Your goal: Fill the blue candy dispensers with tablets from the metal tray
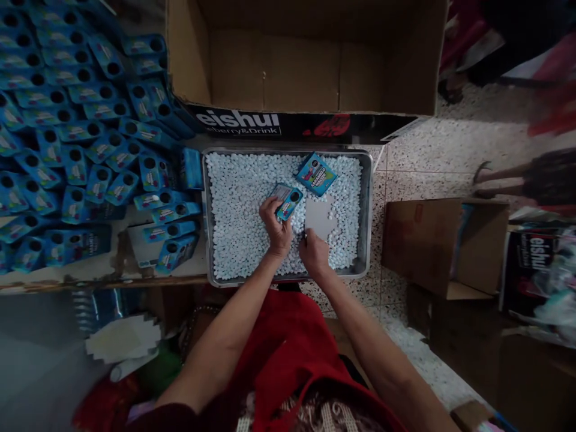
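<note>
My left hand (276, 225) is closed around a small blue candy box (288, 202) with a dark round spot on its end. Just right of it, my right hand (314, 251) grips the near edge of a flat grey card (320, 216); a few candies lie on its right side. Both hands are over a metal tray (369, 210) filled with small pale candies (243, 222). A second blue box (317, 174), printed with lettering, rests tilted on the candies behind the card.
Many blue boxes (85, 108) are packed on the table at left. A large open carton (297, 66) stands behind the tray. Another carton (423, 240) sits on the speckled floor (418, 144) at right. Legs of other people (508, 174) show at far right.
</note>
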Action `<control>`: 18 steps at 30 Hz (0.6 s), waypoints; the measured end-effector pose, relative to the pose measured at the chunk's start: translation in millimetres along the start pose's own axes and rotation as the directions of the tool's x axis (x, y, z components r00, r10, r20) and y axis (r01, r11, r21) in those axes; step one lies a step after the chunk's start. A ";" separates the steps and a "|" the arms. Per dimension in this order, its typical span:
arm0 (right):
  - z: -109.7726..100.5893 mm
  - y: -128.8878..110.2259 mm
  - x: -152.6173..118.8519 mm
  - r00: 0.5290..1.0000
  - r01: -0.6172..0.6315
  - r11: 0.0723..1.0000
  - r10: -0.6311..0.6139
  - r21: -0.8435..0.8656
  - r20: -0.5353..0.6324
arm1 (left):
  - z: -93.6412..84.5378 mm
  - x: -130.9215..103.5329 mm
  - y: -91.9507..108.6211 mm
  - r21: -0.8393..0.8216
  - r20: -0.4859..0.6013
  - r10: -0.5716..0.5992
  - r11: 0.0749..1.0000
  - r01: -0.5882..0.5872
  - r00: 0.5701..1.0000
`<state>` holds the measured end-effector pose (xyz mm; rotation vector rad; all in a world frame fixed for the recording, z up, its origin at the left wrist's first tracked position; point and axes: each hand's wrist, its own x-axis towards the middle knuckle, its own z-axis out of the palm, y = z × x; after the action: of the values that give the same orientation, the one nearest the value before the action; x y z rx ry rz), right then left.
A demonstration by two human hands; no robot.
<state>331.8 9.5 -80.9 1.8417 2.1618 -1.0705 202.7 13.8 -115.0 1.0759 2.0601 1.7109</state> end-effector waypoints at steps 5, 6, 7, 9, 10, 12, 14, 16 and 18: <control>-16.9 3.2 5.3 0.994 0.065 0.975 -0.083 0.212 0.076 | -31.2 21.0 14.1 -0.111 0.049 -0.161 0.980 0.166 0.986; -24.4 5.0 1.0 0.990 0.068 0.959 -0.099 0.275 0.099 | -42.3 29.9 14.3 -0.100 0.068 -0.160 0.981 0.166 0.985; -32.9 6.2 -4.6 0.986 0.063 0.934 -0.112 0.351 0.122 | -53.8 39.5 13.6 -0.078 0.096 -0.144 0.985 0.152 0.985; -51.7 5.6 -16.6 0.977 0.030 0.867 -0.131 0.498 0.170 | -75.5 58.6 10.2 -0.019 0.170 -0.081 0.996 0.086 0.982; -61.5 3.6 -21.6 0.971 0.016 0.838 -0.143 0.546 0.190 | -84.7 67.1 8.1 0.008 0.210 -0.044 0.999 0.043 0.977; -80.8 -3.8 -27.2 0.959 0.025 0.828 -0.179 0.560 0.222 | -98.4 80.3 4.8 0.054 0.280 0.028 0.998 -0.044 0.960; -98.4 -15.0 -26.3 0.938 0.067 0.849 -0.233 0.525 0.257 | -106.5 87.5 3.8 0.078 0.333 0.078 0.991 -0.110 0.940; -113.9 -28.1 -20.4 0.914 0.107 0.869 -0.277 0.482 0.297 | -111.0 90.1 4.6 0.082 0.370 0.109 0.985 -0.150 0.922; -127.1 -41.6 -12.8 0.897 0.132 0.897 -0.289 0.421 0.335 | -114.2 90.1 5.7 0.077 0.387 0.125 0.983 -0.167 0.913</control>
<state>342.4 70.2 38.5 1.3542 2.0457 -1.8547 72.0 -9.7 -55.3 1.4971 1.8773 1.3255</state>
